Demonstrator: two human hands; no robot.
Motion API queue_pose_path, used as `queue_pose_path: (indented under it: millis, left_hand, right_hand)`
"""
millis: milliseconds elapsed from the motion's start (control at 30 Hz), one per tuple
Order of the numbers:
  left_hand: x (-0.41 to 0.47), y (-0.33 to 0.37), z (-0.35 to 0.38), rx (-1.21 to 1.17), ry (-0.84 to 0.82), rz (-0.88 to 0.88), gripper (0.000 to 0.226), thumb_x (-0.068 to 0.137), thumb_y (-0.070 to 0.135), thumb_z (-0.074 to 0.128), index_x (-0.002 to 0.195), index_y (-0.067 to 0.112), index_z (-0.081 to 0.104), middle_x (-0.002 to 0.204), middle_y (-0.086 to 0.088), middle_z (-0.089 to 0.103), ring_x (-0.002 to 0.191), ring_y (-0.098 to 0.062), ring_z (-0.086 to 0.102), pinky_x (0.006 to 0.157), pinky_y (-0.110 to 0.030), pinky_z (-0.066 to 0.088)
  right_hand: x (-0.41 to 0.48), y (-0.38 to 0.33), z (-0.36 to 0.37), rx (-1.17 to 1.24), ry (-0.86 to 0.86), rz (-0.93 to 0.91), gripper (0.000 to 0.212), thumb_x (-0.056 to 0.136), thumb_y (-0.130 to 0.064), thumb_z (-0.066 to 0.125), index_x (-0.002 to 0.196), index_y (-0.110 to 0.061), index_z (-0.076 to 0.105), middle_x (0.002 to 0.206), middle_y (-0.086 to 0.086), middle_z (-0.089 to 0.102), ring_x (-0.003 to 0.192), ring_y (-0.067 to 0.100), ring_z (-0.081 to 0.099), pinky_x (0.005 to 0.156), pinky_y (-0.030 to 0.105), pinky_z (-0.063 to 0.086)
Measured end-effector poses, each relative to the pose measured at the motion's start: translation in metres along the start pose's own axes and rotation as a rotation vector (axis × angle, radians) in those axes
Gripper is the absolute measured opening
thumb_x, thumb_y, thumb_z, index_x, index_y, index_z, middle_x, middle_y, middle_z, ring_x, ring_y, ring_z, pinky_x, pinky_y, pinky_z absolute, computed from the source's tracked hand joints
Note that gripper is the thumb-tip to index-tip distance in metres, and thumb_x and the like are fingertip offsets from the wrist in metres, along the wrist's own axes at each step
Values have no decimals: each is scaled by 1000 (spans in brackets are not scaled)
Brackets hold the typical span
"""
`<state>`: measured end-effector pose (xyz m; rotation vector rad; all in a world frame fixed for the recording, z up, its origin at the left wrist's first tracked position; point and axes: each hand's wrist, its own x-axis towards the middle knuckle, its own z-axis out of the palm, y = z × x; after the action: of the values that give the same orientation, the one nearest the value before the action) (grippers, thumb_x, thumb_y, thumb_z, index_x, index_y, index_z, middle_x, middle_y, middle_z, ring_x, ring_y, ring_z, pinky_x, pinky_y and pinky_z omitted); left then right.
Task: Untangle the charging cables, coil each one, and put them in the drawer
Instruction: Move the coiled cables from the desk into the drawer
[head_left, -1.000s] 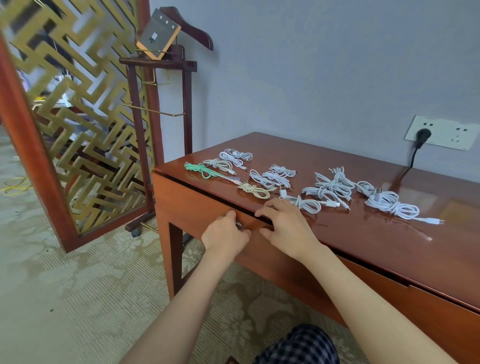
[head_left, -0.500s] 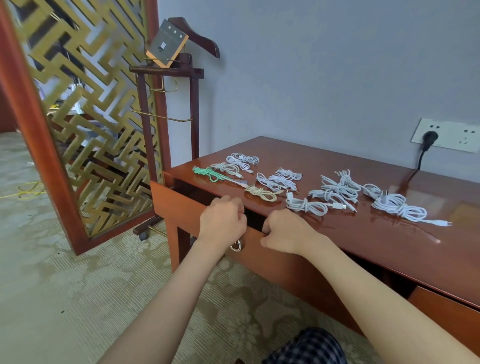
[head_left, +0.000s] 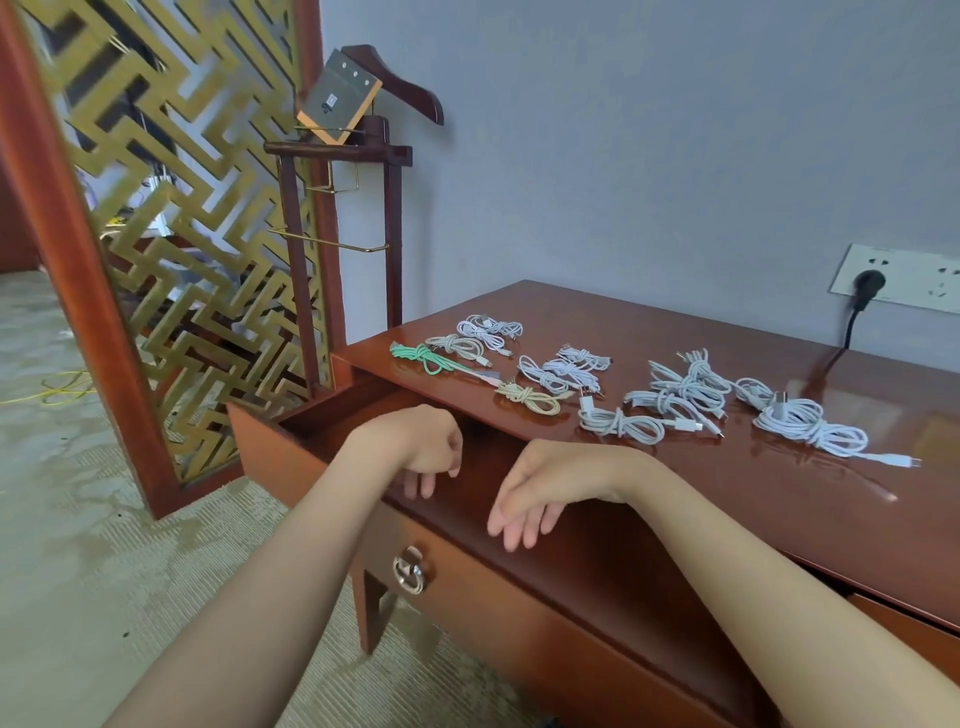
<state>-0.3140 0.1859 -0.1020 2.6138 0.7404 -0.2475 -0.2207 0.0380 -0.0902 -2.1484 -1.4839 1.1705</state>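
Centrally, glossy red-brown wooden desk (head_left: 779, 499), open drawer (head_left: 483, 587); coiled white cables (head_left: 675, 395) on top. Left hand (head_left: 423, 447), right hand (head_left: 540, 483) limp, loose-fingered, holding nothing.

You have one view, worn on your head, looking forward and down along your own forearms. It sits close above the open drawer (head_left: 493, 597), whose front and ring pull (head_left: 410, 570) fill the lower middle. It meets the desk top (head_left: 675, 499) corner-on, so the surface runs away to the right towards the grey wall (head_left: 623, 156) and its socket plate (head_left: 904, 280). Your left hand (head_left: 421, 441) and right hand (head_left: 550, 483) hang loose near the centre of frame. The lattice screen (head_left: 182, 234) fills the left side, and carpet (head_left: 104, 545) fills the lower left.
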Motion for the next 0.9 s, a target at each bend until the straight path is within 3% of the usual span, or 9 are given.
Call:
queue_pose_path:
  millis: [67,167,233,300,400,533,633,767,900]
  left_hand:
    - [7,-3,-11,59,100,29,20,90,17,44,90,19,64,70,1,69,54,-14,62,61,-22,48]
    - [23,-10,-27,197,335,62,21,91,21,45,102,24,62,103,6,66,93,-17,62,81,-28,45]
    - [38,-16,-35,189,428,52,28,92,19,43,116,24,56,120,1,58,113,-23,53,90,-34,41]
    - [54,-22,-39,173,489,43,36,92,16,43,127,20,48,131,-7,51,119,-28,48,95,-38,40]
    - [75,-31,-42,290,527,-8,46,92,9,40,138,15,37,143,-10,40,127,-32,41,101,-42,33]
    - [91,-42,-42,402,459,-3,56,95,10,41,147,18,25,152,-4,29,137,-26,29,108,-39,25]
    - [99,-50,-41,446,428,3,57,94,1,33,147,21,25,153,-2,29,139,-22,26,108,-38,24]
    - [104,-54,-44,448,529,47,40,91,0,37,125,19,46,134,-4,48,128,-22,39,99,-35,29]
    - [100,-66,-51,403,445,100,30,87,-3,38,107,19,43,109,-8,60,102,-28,55,79,-33,34]
  right_hand:
    - [5,0,-6,51,168,-54,17,88,-14,57,96,-9,70,79,1,69,68,8,63,64,15,49]
    - [17,1,-18,11,578,-94,17,86,-7,55,91,-9,72,88,8,71,71,10,60,55,6,42]
    - [26,3,-25,-100,804,-77,21,85,-6,54,95,-9,72,98,8,69,89,16,61,66,10,40]
    - [35,6,-30,-211,909,-24,25,86,-8,53,104,-12,69,112,8,65,106,23,57,84,21,42]
    - [47,12,-35,-371,936,24,33,86,-8,51,117,-10,63,121,12,57,115,29,51,94,33,43]
    - [62,20,-37,-513,892,93,38,89,-8,45,125,-8,55,124,15,56,118,32,48,94,35,41]
    - [68,24,-36,-569,877,125,37,91,-10,44,128,-9,52,124,16,57,117,33,49,94,36,40]
    - [69,23,-37,-587,901,108,35,91,-14,45,125,-11,54,119,15,61,114,33,50,94,36,40]
    - [67,17,-28,-571,920,-14,39,87,-20,50,126,-18,55,115,8,64,112,29,49,94,32,35]
